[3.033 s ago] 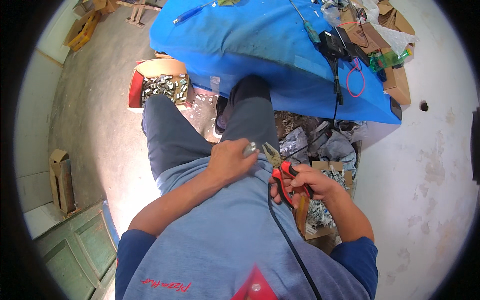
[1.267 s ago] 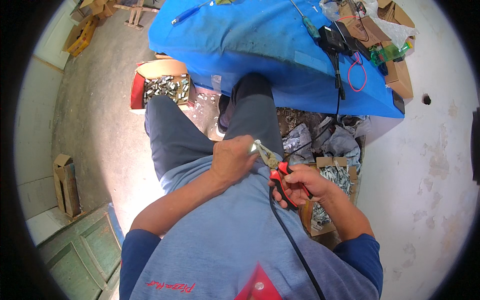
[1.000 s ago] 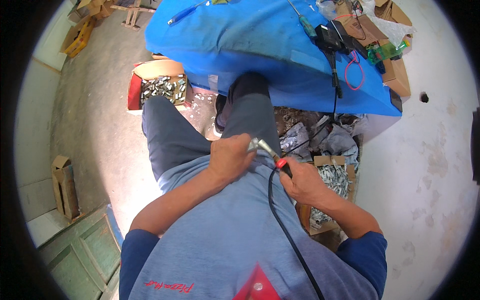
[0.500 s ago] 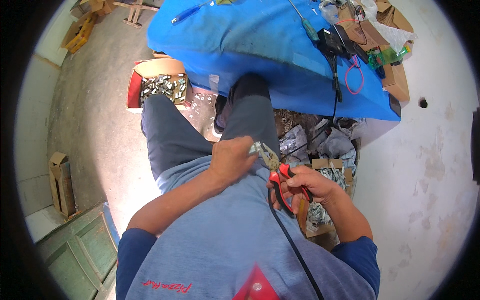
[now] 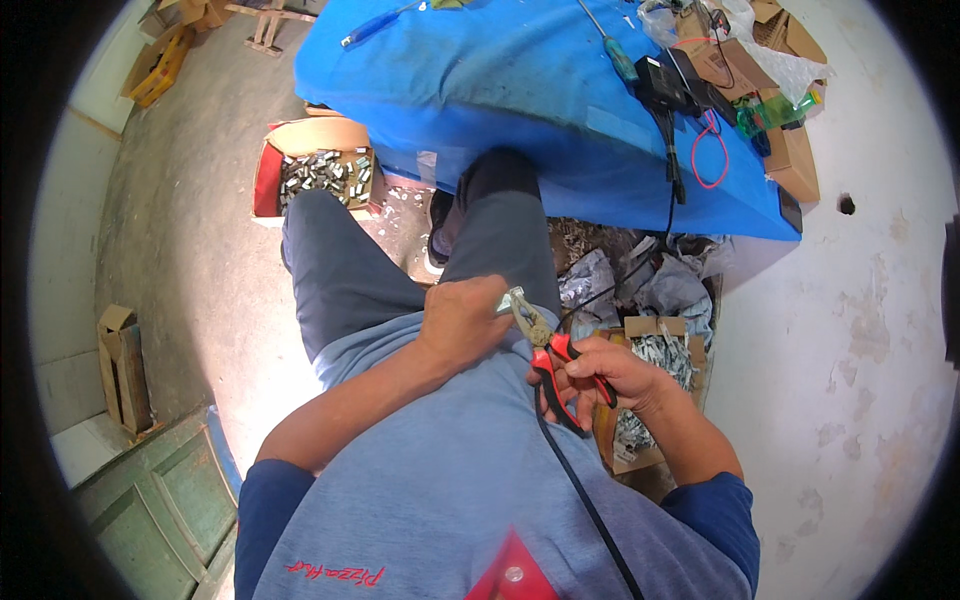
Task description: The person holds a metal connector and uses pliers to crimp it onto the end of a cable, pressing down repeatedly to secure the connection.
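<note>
Over my lap, my left hand (image 5: pixel 460 318) is closed with its back up, gripping a small shiny metal piece (image 5: pixel 508 301) that sticks out past the fingers; most of it is hidden. My right hand (image 5: pixel 612 372) is wrapped round the handles of a pair of pliers (image 5: pixel 549 362), red and black with worn grey jaws. Those jaws point up and left and meet the metal piece beside my left hand; how firmly they grip it is hard to tell.
A table with blue cloth (image 5: pixel 470 90) stands ahead, bearing screwdrivers (image 5: pixel 618 58), a black adapter (image 5: pixel 660 84) and cables. Left of my legs, a carton (image 5: pixel 262 190) holds many small metal parts. Another carton (image 5: pixel 655 327) of metal strips sits by my right arm. A white wall (image 5: pixel 830 400) rises at right.
My right hand has shifted slightly left and the pliers' handles have come closer together. The jaws, spread apart before, have narrowed at the metal piece. My left hand has barely moved.
</note>
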Action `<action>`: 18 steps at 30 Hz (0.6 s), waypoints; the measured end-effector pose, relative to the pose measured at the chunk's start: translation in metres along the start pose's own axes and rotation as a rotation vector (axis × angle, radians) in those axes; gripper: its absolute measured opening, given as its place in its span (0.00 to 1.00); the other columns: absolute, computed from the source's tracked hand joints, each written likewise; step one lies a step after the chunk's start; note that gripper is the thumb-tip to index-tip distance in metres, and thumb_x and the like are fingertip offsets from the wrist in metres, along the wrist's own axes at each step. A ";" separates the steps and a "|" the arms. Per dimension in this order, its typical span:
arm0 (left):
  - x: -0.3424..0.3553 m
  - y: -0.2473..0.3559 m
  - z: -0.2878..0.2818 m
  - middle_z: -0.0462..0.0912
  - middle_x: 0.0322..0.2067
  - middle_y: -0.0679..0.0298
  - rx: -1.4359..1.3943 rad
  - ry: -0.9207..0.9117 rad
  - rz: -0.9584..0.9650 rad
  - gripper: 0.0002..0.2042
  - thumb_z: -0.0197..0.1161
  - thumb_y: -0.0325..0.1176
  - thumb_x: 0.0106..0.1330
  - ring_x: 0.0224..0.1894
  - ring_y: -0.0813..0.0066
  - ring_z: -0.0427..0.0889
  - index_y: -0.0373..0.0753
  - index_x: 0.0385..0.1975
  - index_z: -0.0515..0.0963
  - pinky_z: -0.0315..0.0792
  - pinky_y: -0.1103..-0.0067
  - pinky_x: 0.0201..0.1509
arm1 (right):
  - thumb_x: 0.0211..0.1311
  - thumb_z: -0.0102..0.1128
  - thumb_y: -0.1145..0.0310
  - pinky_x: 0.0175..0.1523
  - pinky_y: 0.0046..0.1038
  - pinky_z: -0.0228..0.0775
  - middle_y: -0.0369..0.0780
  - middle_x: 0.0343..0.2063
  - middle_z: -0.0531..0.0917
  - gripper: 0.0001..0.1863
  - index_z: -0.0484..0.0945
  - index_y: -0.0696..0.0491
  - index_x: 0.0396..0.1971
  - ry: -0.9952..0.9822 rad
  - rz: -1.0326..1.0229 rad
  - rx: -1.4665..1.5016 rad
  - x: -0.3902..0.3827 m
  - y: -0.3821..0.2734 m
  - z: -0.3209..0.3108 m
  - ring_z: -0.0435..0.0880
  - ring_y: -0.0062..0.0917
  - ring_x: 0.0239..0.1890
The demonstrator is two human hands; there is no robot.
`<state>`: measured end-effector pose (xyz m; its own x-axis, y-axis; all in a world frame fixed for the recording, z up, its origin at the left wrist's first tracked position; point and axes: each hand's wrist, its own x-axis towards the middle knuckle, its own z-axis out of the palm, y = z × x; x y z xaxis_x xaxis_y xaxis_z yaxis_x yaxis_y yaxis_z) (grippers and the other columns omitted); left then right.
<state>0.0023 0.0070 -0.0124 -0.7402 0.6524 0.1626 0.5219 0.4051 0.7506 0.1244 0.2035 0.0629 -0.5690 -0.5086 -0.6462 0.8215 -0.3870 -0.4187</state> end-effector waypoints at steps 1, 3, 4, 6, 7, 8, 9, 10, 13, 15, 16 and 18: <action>0.000 0.001 0.000 0.79 0.21 0.53 0.002 0.010 -0.003 0.13 0.68 0.38 0.54 0.26 0.51 0.81 0.37 0.21 0.73 0.72 0.61 0.28 | 0.65 0.52 0.62 0.27 0.29 0.85 0.59 0.40 0.80 0.30 0.66 0.73 0.56 -0.013 -0.005 -0.026 0.000 0.001 0.000 0.87 0.44 0.41; 0.001 0.003 -0.003 0.79 0.20 0.54 0.008 0.031 -0.007 0.15 0.69 0.40 0.59 0.24 0.52 0.81 0.37 0.21 0.73 0.71 0.64 0.26 | 0.65 0.52 0.62 0.27 0.29 0.85 0.60 0.40 0.80 0.30 0.66 0.73 0.56 -0.027 -0.010 0.002 -0.002 0.002 -0.001 0.87 0.44 0.42; 0.001 0.001 -0.002 0.79 0.19 0.53 0.007 0.031 -0.001 0.15 0.69 0.41 0.59 0.23 0.52 0.81 0.37 0.20 0.73 0.70 0.64 0.26 | 0.66 0.51 0.62 0.27 0.29 0.85 0.60 0.40 0.80 0.30 0.66 0.73 0.57 -0.034 -0.013 0.016 -0.003 0.002 -0.002 0.86 0.44 0.42; 0.000 -0.001 0.001 0.78 0.19 0.53 0.005 0.032 0.011 0.16 0.69 0.41 0.59 0.23 0.52 0.81 0.38 0.20 0.73 0.70 0.65 0.25 | 0.66 0.51 0.61 0.27 0.29 0.85 0.60 0.40 0.80 0.29 0.66 0.73 0.56 -0.042 -0.015 0.041 -0.003 0.006 -0.005 0.86 0.44 0.42; 0.001 0.000 0.000 0.78 0.19 0.53 0.012 0.032 0.010 0.15 0.69 0.41 0.59 0.23 0.52 0.81 0.38 0.20 0.73 0.70 0.65 0.25 | 0.66 0.51 0.61 0.27 0.29 0.85 0.61 0.40 0.80 0.29 0.66 0.73 0.56 -0.046 -0.016 0.054 -0.003 0.007 -0.006 0.86 0.44 0.42; 0.001 0.001 0.000 0.78 0.19 0.53 0.020 0.032 0.009 0.15 0.69 0.41 0.59 0.23 0.52 0.81 0.38 0.20 0.73 0.70 0.65 0.25 | 0.66 0.51 0.61 0.27 0.29 0.85 0.61 0.40 0.80 0.30 0.66 0.73 0.56 -0.050 -0.018 0.061 -0.003 0.007 -0.006 0.86 0.44 0.42; 0.001 0.002 -0.001 0.78 0.19 0.53 0.029 0.030 0.007 0.15 0.69 0.41 0.59 0.23 0.52 0.81 0.38 0.20 0.73 0.70 0.65 0.25 | 0.66 0.51 0.61 0.27 0.29 0.85 0.61 0.40 0.80 0.30 0.65 0.73 0.56 -0.056 -0.020 0.070 -0.002 0.007 -0.006 0.86 0.44 0.42; 0.001 0.002 -0.002 0.78 0.19 0.53 0.026 0.024 0.012 0.15 0.69 0.40 0.59 0.23 0.52 0.81 0.37 0.20 0.73 0.70 0.64 0.25 | 0.66 0.51 0.61 0.27 0.28 0.86 0.61 0.40 0.80 0.30 0.65 0.73 0.56 -0.062 -0.022 0.079 -0.001 0.008 -0.006 0.86 0.44 0.42; 0.001 0.002 -0.004 0.78 0.19 0.53 0.018 0.008 0.027 0.15 0.69 0.39 0.57 0.23 0.51 0.80 0.37 0.20 0.73 0.70 0.64 0.26 | 0.66 0.50 0.61 0.27 0.28 0.86 0.60 0.40 0.80 0.30 0.64 0.73 0.57 -0.063 -0.033 0.099 0.001 0.011 -0.009 0.86 0.44 0.42; 0.001 0.001 -0.002 0.78 0.19 0.53 0.009 0.003 0.046 0.14 0.69 0.38 0.56 0.23 0.51 0.80 0.37 0.21 0.73 0.71 0.64 0.26 | 0.67 0.50 0.62 0.26 0.28 0.85 0.58 0.40 0.81 0.27 0.66 0.71 0.55 -0.052 -0.029 0.082 -0.001 0.009 -0.005 0.87 0.42 0.40; 0.002 0.002 -0.002 0.78 0.20 0.53 0.002 -0.013 0.033 0.13 0.69 0.37 0.54 0.24 0.51 0.80 0.37 0.21 0.73 0.71 0.62 0.27 | 0.67 0.50 0.62 0.25 0.28 0.84 0.58 0.40 0.82 0.26 0.67 0.70 0.55 -0.045 -0.027 0.073 -0.002 0.008 -0.004 0.88 0.42 0.39; 0.002 0.004 -0.004 0.79 0.22 0.53 -0.010 -0.046 0.008 0.13 0.69 0.36 0.52 0.27 0.50 0.81 0.37 0.23 0.73 0.72 0.60 0.29 | 0.67 0.50 0.62 0.25 0.28 0.84 0.57 0.40 0.82 0.26 0.67 0.70 0.55 -0.064 -0.029 0.072 -0.003 0.006 -0.004 0.88 0.42 0.38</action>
<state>0.0013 0.0073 -0.0069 -0.7159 0.6842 0.1389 0.5228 0.3935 0.7562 0.1314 0.2057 0.0599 -0.5954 -0.5435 -0.5916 0.8013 -0.4553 -0.3882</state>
